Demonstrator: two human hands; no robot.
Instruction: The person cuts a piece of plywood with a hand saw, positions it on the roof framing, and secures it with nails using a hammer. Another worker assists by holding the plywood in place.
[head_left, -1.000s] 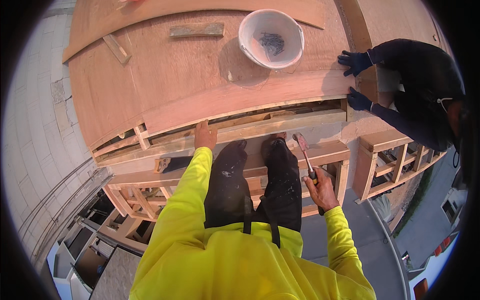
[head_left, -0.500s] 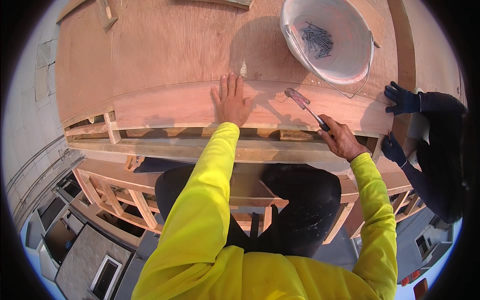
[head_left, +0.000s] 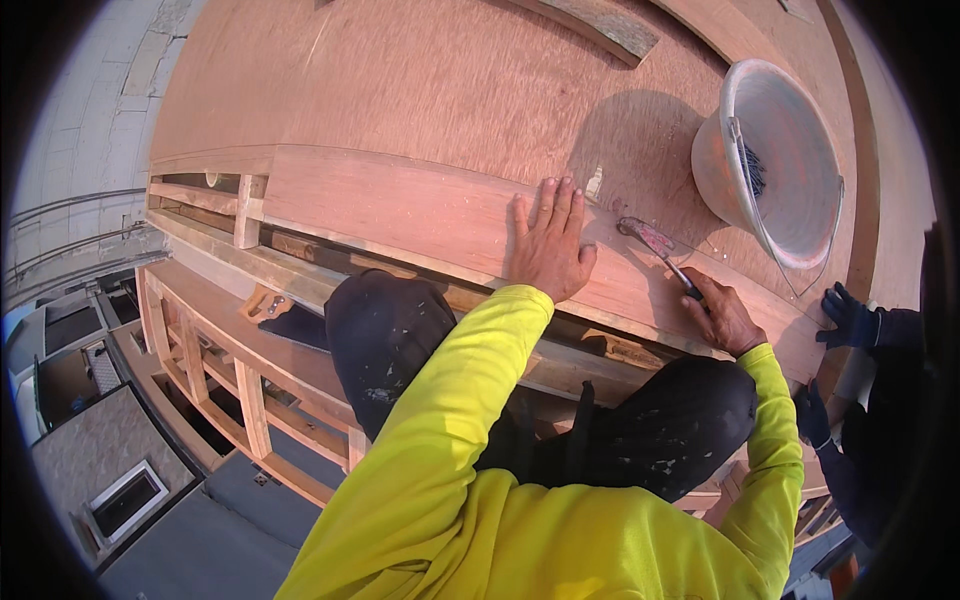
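A long pinkish plywood strip [head_left: 390, 200] lies along the edge of a wooden frame. My left hand [head_left: 550, 235] rests flat on it, fingers spread. My right hand [head_left: 722, 318] is closed round the handle of a claw hammer [head_left: 650, 240], whose head is over the strip to the right of my left hand. A pale plastic bucket [head_left: 725, 165] holding nails stands beyond the hammer on the plywood deck [head_left: 430, 85]. A co-worker's dark gloved hands [head_left: 850, 318] are at the strip's right end, apart from mine.
Loose boards [head_left: 600, 30] lie at the back of the deck. A slatted wooden step frame [head_left: 250, 400] runs below on the left, with a handsaw [head_left: 290, 320] on it. A block wall [head_left: 110, 110] is at far left; rooftops show below.
My left hand has moved from the frame edge forward onto the strip, fingers spread. The hammer has come up over the strip. The view has shifted, my knees nearer the edge.
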